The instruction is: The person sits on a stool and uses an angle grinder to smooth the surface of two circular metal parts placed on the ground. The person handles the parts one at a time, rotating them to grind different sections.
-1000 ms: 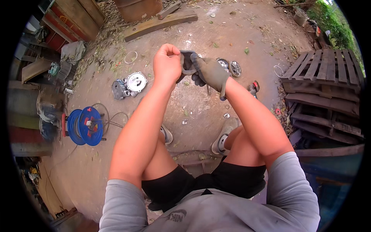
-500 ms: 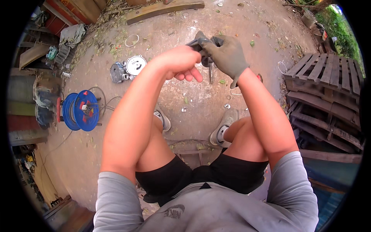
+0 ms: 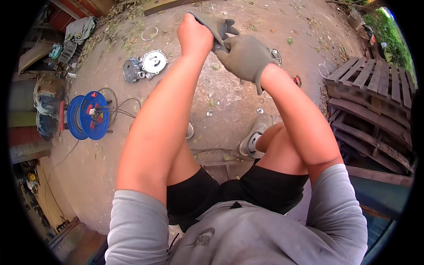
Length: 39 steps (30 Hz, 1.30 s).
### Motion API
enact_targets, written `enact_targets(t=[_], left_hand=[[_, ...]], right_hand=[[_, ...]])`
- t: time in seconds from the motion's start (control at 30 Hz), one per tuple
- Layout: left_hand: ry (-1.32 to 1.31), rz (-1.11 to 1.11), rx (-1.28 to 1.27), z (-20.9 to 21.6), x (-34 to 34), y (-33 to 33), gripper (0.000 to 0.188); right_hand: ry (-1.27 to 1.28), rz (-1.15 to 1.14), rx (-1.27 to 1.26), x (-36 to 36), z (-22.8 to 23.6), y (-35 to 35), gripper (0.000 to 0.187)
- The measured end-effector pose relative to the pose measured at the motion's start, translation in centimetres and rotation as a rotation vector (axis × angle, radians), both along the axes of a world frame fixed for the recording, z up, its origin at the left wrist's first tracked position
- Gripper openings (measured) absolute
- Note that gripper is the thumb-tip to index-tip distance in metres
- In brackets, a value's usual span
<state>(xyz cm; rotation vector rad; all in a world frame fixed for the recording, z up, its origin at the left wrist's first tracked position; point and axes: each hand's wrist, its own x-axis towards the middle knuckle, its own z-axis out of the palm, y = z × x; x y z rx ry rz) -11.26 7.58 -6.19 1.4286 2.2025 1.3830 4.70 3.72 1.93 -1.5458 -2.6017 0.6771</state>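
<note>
My left hand point(image 3: 195, 36) is raised at the top middle, its back still bare. Its fingers sit inside a grey-green work glove point(image 3: 216, 25), whose fingers stick out stretched and apart. My right hand point(image 3: 247, 58) wears a matching glove and grips the lower edge of the left glove, fingers closed on the fabric. A small round metal part point(image 3: 276, 55) shows on the ground just past my right hand. Left of my forearms lies a grey metal housing point(image 3: 132, 70) beside a pale round plate with slots point(image 3: 154, 62).
A blue cable reel point(image 3: 95, 115) with loose cable stands at the left. Stacked wooden pallets point(image 3: 369, 79) rise at the right. A white ring point(image 3: 149, 33) and a red object point(image 3: 297, 81) lie on the ground, and a wooden beam point(image 3: 172, 5) at the far edge.
My left hand has moved up and away, and the dark glove now covers its fingers. My right hand has shifted left and pinches the glove's edge.
</note>
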Motion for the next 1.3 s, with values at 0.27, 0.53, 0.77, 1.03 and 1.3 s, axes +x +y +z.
enact_targets(t=[0.27,0.53,0.77,1.03,1.3], left_hand=[[-0.837,-0.861,-0.301,-1.1,2.2,0.1,0.079],[-1.277,-0.488,0.184,5.8,5.2,-5.9,0.052],[0.317,-0.522,0.067,3.0,-0.3,-3.3,0.037],[-1.131,-0.744,0.042,2.5,-2.5,-3.2,0.083],[-1.083,-0.568,0.137,3.5,1.0,-9.4,0.057]], right_hand=[[0.006,0.024,0.022,0.3,-2.6,0.6,0.043],[-0.111,0.342,0.038,0.4,-5.1,-1.1,0.039],[-0.081,0.246,0.005,-0.7,-0.3,-9.0,0.044],[0.161,0.105,-0.099,-1.7,-2.3,-10.3,0.046],[0.623,-0.238,-0.262,-0.3,-5.6,-20.6,0.045]])
